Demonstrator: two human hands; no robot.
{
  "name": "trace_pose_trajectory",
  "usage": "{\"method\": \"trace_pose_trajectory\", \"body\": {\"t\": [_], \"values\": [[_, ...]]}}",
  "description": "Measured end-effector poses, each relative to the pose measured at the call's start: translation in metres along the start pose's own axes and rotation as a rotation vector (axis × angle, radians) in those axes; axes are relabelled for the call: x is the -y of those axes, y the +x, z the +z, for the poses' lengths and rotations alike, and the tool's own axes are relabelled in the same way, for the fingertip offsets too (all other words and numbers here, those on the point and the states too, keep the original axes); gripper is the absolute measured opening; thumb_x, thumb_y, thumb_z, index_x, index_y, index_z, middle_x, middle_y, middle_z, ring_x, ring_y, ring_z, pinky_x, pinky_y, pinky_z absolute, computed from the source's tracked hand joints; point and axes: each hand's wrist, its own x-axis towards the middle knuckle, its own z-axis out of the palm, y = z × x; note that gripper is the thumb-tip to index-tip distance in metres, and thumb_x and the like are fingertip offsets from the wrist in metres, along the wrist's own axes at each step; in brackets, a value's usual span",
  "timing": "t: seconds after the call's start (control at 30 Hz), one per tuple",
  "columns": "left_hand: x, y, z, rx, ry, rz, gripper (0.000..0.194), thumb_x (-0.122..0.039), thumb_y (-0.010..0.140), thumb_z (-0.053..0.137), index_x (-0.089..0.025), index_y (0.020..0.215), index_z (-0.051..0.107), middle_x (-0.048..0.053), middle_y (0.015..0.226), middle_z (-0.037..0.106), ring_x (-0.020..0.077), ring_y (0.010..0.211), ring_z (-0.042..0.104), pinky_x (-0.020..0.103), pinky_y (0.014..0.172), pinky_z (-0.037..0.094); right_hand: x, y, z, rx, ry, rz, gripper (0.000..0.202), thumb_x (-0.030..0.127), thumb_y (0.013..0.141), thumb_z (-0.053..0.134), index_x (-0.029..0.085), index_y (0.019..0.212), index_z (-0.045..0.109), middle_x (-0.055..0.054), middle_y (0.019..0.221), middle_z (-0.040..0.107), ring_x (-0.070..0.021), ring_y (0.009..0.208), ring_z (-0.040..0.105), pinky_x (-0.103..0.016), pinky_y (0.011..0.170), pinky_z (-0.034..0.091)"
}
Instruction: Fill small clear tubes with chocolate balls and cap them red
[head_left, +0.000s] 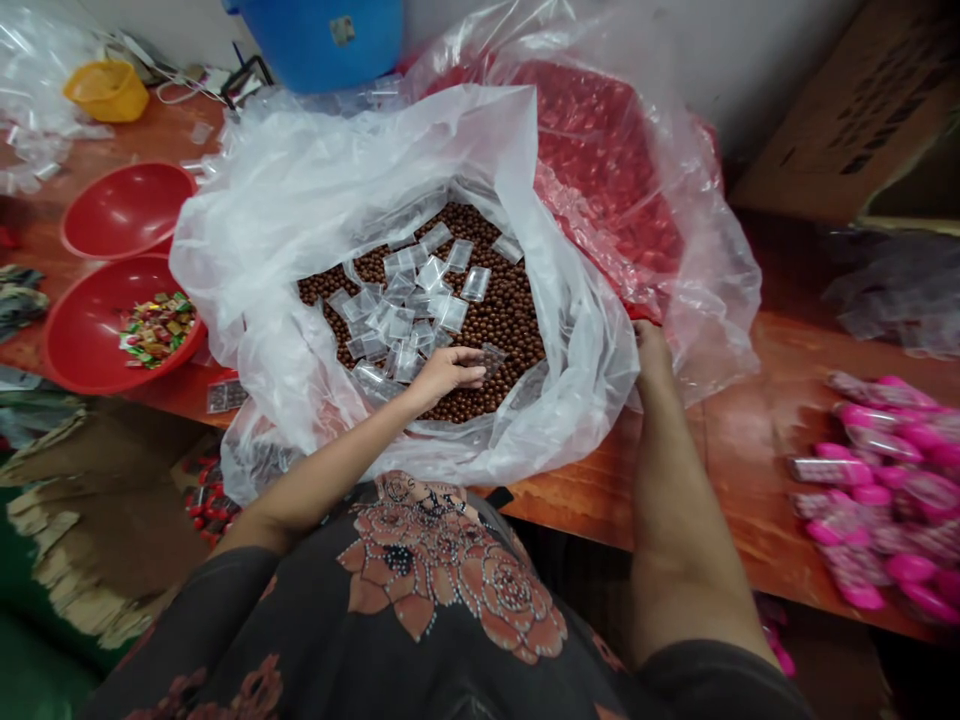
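My left hand [452,372] is closed in a pinch on a small clear plastic box [491,358], just above a mass of small round brown balls [517,310]. These balls fill a large white plastic bag [592,380] whose mouth is spread wide. Several more clear boxes [401,325] lie in a loose heap on them. My right hand [651,345] is at the right side of the white bag, beside a bag of red pieces [607,170]. Red material [643,314] shows right at that hand; its fingers are mostly hidden, so its grip is unclear.
Two red bowls [124,210] stand at the left, the nearer with wrapped candies [157,330]. Behind are a yellow container [109,92] and a blue tub [322,45]. Pink-capped tubes [892,480] are piled on the orange table [742,440] at right, below a cardboard box [832,120].
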Motion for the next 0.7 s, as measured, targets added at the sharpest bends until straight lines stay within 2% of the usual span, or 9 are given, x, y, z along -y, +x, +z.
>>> {"method": "trace_pose_trajectory", "body": {"t": [0.17,0.27,0.37,0.5,0.6,0.7], "values": [[-0.002,-0.012,-0.004,-0.008,0.039,-0.045,0.025,-0.002,0.079,0.066,-0.01,0.102,0.07,0.004,0.085,0.071,0.0089,0.069,0.065,0.028,0.074,0.057,-0.006,-0.007,0.003,-0.109,0.187,0.086,0.014,0.014,0.072,0.064,0.019,0.079,0.053,-0.004,0.083,0.06,-0.0116,0.071,0.045,-0.03,0.077,0.036],[-0.001,-0.016,-0.009,-0.003,0.075,-0.019,0.025,-0.003,0.078,0.066,-0.011,0.101,0.072,0.005,0.087,0.072,0.0096,0.07,0.065,0.026,0.072,0.057,-0.009,-0.013,0.008,-0.214,0.363,0.093,0.026,0.013,0.07,0.065,0.02,0.091,0.05,-0.003,0.091,0.058,-0.0102,0.074,0.047,-0.028,0.079,0.038],[0.001,-0.014,-0.014,-0.031,0.203,-0.013,0.022,-0.005,0.078,0.066,-0.011,0.099,0.073,0.004,0.079,0.071,0.0091,0.063,0.064,0.026,0.069,0.056,-0.011,-0.022,0.011,-0.264,0.543,0.092,0.038,0.015,0.071,0.065,0.02,0.106,0.051,-0.001,0.09,0.057,-0.01,0.072,0.049,-0.028,0.076,0.04],[0.004,-0.003,-0.016,-0.072,0.354,-0.015,0.016,-0.008,0.076,0.069,-0.011,0.091,0.074,0.002,0.069,0.069,0.0088,0.054,0.061,0.025,0.062,0.054,-0.008,-0.041,0.008,-0.312,0.745,0.107,0.033,0.018,0.074,0.058,0.021,0.106,0.055,0.0,0.086,0.058,-0.0091,0.064,0.05,-0.028,0.069,0.041],[0.004,0.005,-0.014,-0.065,0.379,0.016,0.009,-0.01,0.076,0.07,-0.012,0.084,0.073,0.001,0.069,0.068,0.0089,0.053,0.061,0.024,0.061,0.054,-0.001,-0.058,0.0,-0.335,0.88,0.131,0.025,0.018,0.074,0.056,0.023,0.098,0.056,0.003,0.08,0.054,-0.0077,0.059,0.047,-0.025,0.062,0.04],[0.004,0.01,-0.012,-0.048,0.39,0.034,0.006,-0.011,0.078,0.068,-0.011,0.081,0.073,0.002,0.07,0.069,0.0092,0.054,0.061,0.024,0.061,0.054,0.008,-0.076,-0.007,-0.304,1.0,0.168,0.017,0.018,0.073,0.055,0.022,0.089,0.056,0.004,0.069,0.05,-0.0075,0.057,0.047,-0.022,0.058,0.042]]}}
